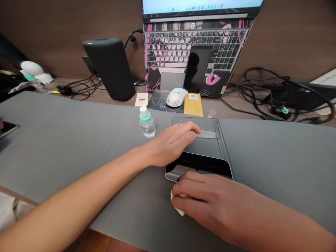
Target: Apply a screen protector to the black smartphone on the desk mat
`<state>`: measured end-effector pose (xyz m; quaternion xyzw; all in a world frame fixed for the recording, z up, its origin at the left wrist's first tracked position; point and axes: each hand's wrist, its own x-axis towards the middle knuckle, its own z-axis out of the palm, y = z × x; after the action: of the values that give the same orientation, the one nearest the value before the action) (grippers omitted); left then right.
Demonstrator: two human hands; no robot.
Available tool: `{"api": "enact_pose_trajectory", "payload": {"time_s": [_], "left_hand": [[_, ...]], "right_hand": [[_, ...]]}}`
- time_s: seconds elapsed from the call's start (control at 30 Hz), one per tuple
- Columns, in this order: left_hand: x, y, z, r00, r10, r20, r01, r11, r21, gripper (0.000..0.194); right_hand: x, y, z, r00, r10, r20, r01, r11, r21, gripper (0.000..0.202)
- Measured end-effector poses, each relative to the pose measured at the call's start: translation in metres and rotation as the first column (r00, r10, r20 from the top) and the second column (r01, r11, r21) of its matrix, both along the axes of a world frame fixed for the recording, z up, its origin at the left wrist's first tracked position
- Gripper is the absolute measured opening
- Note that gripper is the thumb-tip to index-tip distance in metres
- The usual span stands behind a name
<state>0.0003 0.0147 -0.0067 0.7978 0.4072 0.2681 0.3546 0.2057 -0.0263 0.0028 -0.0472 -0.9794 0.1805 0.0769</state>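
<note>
A tablet (199, 162) with a glossy black screen and thin silver edge lies on the grey desk mat. My right hand (210, 197) is closed on a crumpled white tissue (179, 209) at its near left edge, the fingers partly covering the screen. Across the tablet's far left corner reaches my left hand (174, 141), fingers stretched forward and slightly bent, with nothing visible in them. Its fingertips are over a clear rounded-corner sheet (210, 127) lying just beyond the tablet. Left of that hand stands a clear bottle (148, 127) with a mint-green collar and white top.
Behind the mat (275, 150), a laptop (168, 52) stands upright with a dark phone (198, 68) leaning on it. A mouse (176, 97) rests on flat packets. A black speaker (110, 68) is at left; black cables (283, 78) coil at right. A small clear cap (211, 113) lies nearby.
</note>
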Motion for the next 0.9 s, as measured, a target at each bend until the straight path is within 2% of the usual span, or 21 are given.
{"api": "enact_pose_trajectory", "payload": {"time_s": [0.07, 0.17, 0.23, 0.3, 0.43, 0.67, 0.8, 0.9], "left_hand": [[0.000, 0.001, -0.001, 0.998, 0.005, 0.062, -0.004, 1.000, -0.008, 0.031], [0.001, 0.003, -0.004, 0.977, 0.039, 0.208, -0.021, 0.996, -0.087, 0.031], [0.003, 0.005, -0.006, 0.952, 0.056, 0.301, -0.010, 0.988, -0.153, 0.032], [0.004, 0.006, -0.007, 0.924, 0.072, 0.375, -0.003, 0.983, -0.183, 0.033], [0.005, 0.007, -0.008, 0.895, 0.098, 0.435, -0.021, 0.984, -0.179, 0.035], [0.005, 0.009, -0.008, 0.904, 0.077, 0.419, -0.016, 0.989, -0.148, 0.036], [0.005, 0.010, -0.010, 0.909, 0.048, 0.413, -0.012, 0.996, -0.089, 0.037], [0.004, 0.009, -0.009, 0.927, 0.037, 0.373, -0.007, 0.997, -0.081, 0.038]], "right_hand": [[0.008, 0.007, 0.007, 0.996, -0.068, -0.063, 0.066, 0.997, -0.029, 0.026], [0.018, 0.023, 0.012, 0.950, -0.232, -0.211, 0.239, 0.971, 0.010, 0.025], [0.020, 0.033, 0.009, 0.908, -0.318, -0.271, 0.344, 0.937, 0.054, 0.023], [0.017, 0.037, 0.002, 0.893, -0.359, -0.272, 0.391, 0.917, 0.074, 0.023], [0.002, 0.033, -0.009, 0.922, -0.352, -0.161, 0.367, 0.928, 0.069, 0.029], [-0.016, 0.014, -0.005, 0.976, -0.218, -0.015, 0.218, 0.965, 0.148, 0.060], [-0.014, 0.000, -0.011, 0.994, -0.104, -0.032, 0.108, 0.982, 0.153, 0.038], [-0.011, -0.006, -0.015, 0.998, -0.005, -0.060, 0.009, 0.997, 0.074, 0.038]]}}
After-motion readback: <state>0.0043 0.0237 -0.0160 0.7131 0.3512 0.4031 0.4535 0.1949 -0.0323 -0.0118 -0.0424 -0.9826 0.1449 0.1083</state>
